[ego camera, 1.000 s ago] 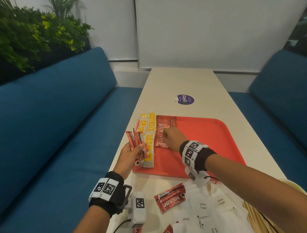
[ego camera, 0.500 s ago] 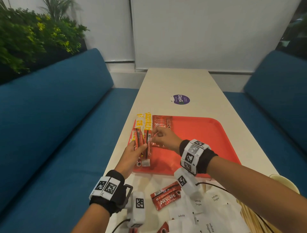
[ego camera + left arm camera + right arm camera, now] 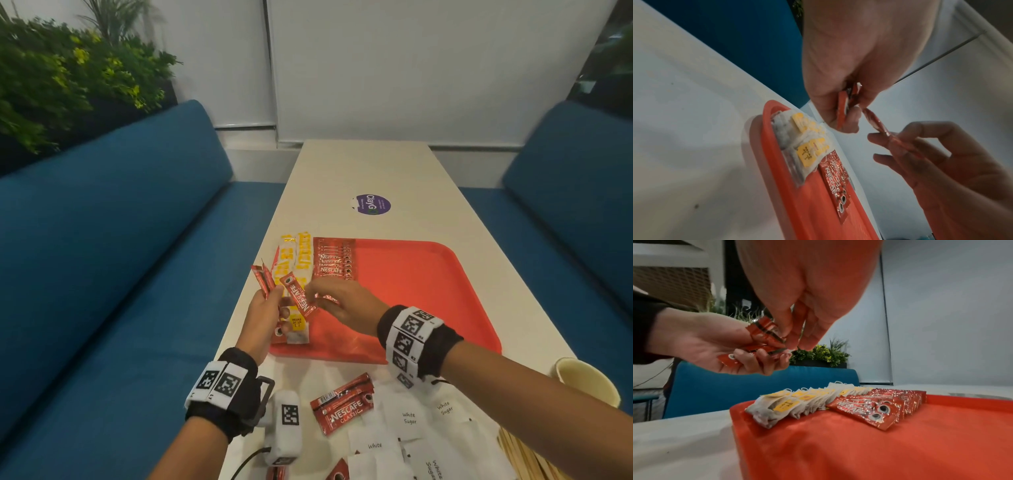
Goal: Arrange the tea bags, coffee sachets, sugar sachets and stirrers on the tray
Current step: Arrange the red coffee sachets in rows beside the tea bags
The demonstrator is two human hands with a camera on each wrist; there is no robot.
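A red tray (image 3: 428,291) lies on the white table. Along its left side runs a row of tea bags (image 3: 291,260) with yellow tags, and beside it a row of red coffee sachets (image 3: 334,260). My left hand (image 3: 263,311) hovers over the tray's near left corner and grips a small bunch of coffee sachets (image 3: 263,279). My right hand (image 3: 342,303) pinches one coffee sachet (image 3: 298,298) at that bunch. In the right wrist view the fingertips (image 3: 791,344) pinch the sachet's end above the tea bags (image 3: 797,402).
Near me on the table lie loose coffee sachets (image 3: 342,406), several white sugar sachets (image 3: 409,419) and wooden stirrers (image 3: 527,459). A paper cup (image 3: 585,380) stands at the right edge. A purple sticker (image 3: 371,204) sits farther along. Blue sofas flank the table.
My right hand left the coffee row on the tray, came back to my left hand and took hold of one sachet from the bunch.
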